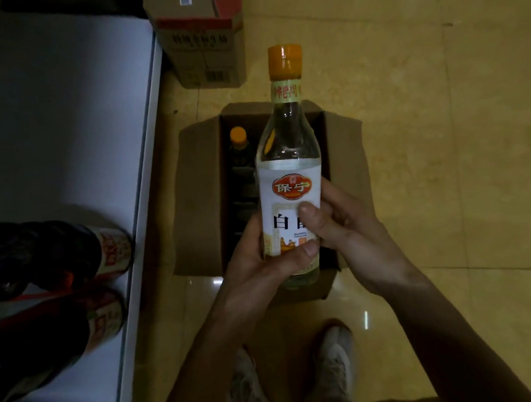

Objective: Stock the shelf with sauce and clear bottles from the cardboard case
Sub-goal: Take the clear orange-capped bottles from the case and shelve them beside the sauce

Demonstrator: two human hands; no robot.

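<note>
A clear bottle (288, 153) with an orange cap and a white label is held upright over the open cardboard case (197, 181) on the floor. My left hand (263, 262) grips its lower part from the left, thumb across the label. My right hand (341, 222) grips it from the right, thumb on the label. One dark sauce bottle (239, 148) with an orange cap stands in the case's far left corner. On the white shelf (65, 123) at left stand dark sauce bottles (55, 253) near its front edge.
A closed cardboard box (203, 38) stands on the tiled floor beyond the case, against the shelf's edge. My two shoes (332, 372) are just in front of the case. Yellow floor tiles (460, 117) stretch to the right.
</note>
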